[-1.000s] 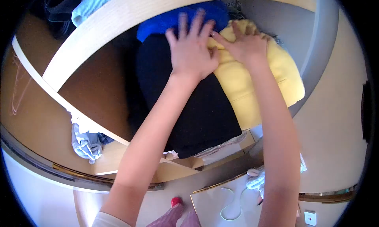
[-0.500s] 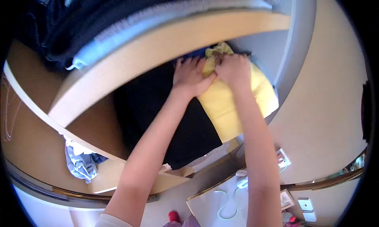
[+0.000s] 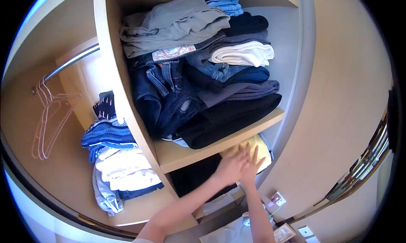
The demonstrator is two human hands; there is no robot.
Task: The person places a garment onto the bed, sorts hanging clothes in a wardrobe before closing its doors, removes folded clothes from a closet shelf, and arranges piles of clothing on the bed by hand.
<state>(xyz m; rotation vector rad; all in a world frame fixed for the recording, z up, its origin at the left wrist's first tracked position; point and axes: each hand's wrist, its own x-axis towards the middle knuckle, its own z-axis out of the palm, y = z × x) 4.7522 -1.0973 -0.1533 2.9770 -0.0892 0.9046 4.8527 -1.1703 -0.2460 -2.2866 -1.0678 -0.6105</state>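
In the lower shelf space, a folded yellow garment [image 3: 263,151] lies at the right, partly covered by my hands. My left hand [image 3: 230,169] rests at its left side, fingers stretched forward. Close against it and partly overlapping is my right hand [image 3: 250,167], its fingers spread over the yellow cloth. Neither hand grips anything that I can see. Left of the yellow garment is a black folded garment [image 3: 196,174], partly hidden by the shelf board and my left arm.
Above, a wooden shelf board [image 3: 220,141] carries stacked jeans [image 3: 158,95], grey trousers [image 3: 182,25] and a white folded garment [image 3: 243,53]. Left of the upright divider [image 3: 127,91] are more folded clothes [image 3: 127,167] and pink hangers [image 3: 46,120] on a metal rail [image 3: 72,62].
My view has shifted so the upper shelf and its clothes show. My hands, earlier deep on the yellow garment with the right fingers curled at its gathered edge, now lie together with fingers extended.
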